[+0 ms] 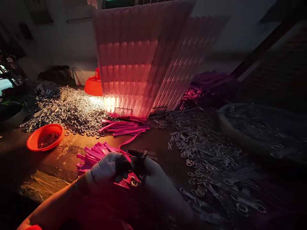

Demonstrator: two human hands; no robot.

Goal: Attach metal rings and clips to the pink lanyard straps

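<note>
I can read no text, brand, number or sign anywhere around me. Small marks near the top of the red lamp shade (93, 87) are too small for me to make out, and the panel (38, 12) on the wall (79, 35) is too dark to read.

Left of centre, we see a red lamp (93, 87) glowing beside a translucent ribbed panel (127, 60), which stands tilted on the worktop (79, 143). A second panel (192, 41) leans just behind it, toward the upper right. A dark beam (266, 44) slants across our upper right, above a wide basin (222, 119) in shadow; a pale wall (76, 38) fills the background.
</note>
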